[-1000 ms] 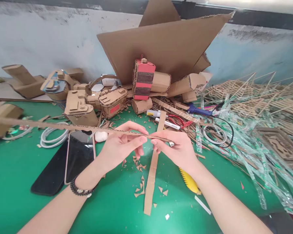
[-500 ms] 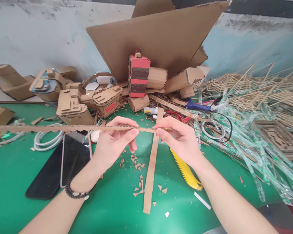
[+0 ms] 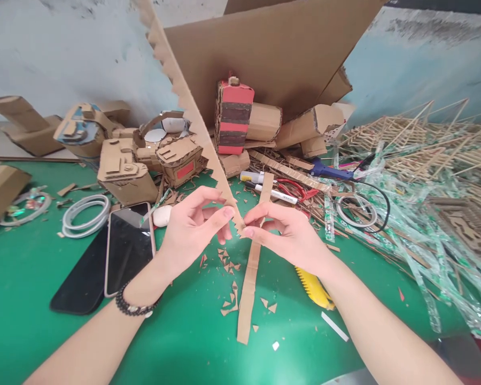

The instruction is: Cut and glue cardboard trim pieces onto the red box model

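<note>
1. Head view: we see our left hand (image 3: 192, 227) and right hand (image 3: 291, 238) meeting above a green mat (image 3: 184, 331), fingertips almost touching each other.
2. Both hands pinch the lower end of a long toothed cardboard strip (image 3: 192, 115); the left thumb and forefinger close on it from the left, the right thumb and forefinger close on its tip from the right.
3. The strip rises steeply from the pinch up and away to the left, with its sawtooth edge facing left, and it runs out of the top of the picture.
4. Directly below the hands a plain cardboard strip (image 3: 250, 278) lies flat on the mat, running away from us under the right fingertips.
5. Small cardboard scraps (image 3: 228, 267) lie scattered on the mat just under and between the hands.
6. Beside the right wrist, partly hidden by it, lies a yellow utility knife (image 3: 315, 289).
7. To the left of the left wrist lie a phone (image 3: 129, 247) face up and a second dark phone (image 3: 82, 283) touching its left side; a coiled white cable (image 3: 86, 214) lies beyond them.
8. Beyond the hands stand cardboard models (image 3: 180, 160), a red-and-brown striped block (image 3: 233, 117) and a large cardboard sheet (image 3: 272, 53) leaning on the wall.
9. Well to the right of the right hand lies a heap of wooden sticks (image 3: 425, 155) and clear wrappers.
</note>
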Demonstrator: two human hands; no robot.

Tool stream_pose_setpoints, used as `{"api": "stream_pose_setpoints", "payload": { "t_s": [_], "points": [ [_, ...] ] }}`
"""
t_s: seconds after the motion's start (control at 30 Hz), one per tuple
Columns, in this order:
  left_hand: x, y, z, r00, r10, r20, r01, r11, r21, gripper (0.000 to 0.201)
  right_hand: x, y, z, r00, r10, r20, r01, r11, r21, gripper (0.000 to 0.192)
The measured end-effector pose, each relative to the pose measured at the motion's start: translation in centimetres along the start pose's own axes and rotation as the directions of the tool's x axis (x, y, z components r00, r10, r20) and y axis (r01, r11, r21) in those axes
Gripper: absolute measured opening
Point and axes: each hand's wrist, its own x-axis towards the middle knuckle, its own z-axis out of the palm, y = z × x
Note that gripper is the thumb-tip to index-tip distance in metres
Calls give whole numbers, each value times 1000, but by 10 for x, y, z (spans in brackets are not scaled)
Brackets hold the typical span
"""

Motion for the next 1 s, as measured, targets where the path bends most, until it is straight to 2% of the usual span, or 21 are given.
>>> {"api": "stream_pose_setpoints", "payload": {
  "t_s": [0.47, 0.6, 0.73, 1.0],
  "points": [
    [-4, -7, 2, 998, -5, 55, -1, 993, 116, 24, -1, -1, 3, 997, -49, 52, 55, 992, -112, 6],
    [-6, -9, 1, 994, -33, 104, 18, 989, 144, 32, -1, 0, 4, 996, -83, 29, 87, 985, -152, 8],
    [-6, -10, 0, 995, -25, 93, 2, 971, 239, 33, -1, 3, 5, 992, -126, 8, 125, 974, -189, 11],
    [-5, -9, 1, 988, -59, 146, 34, 985, 167, 32, -2, 4, 5, 987, -158, -24, 150, 968, -200, 12]
  ]
}}
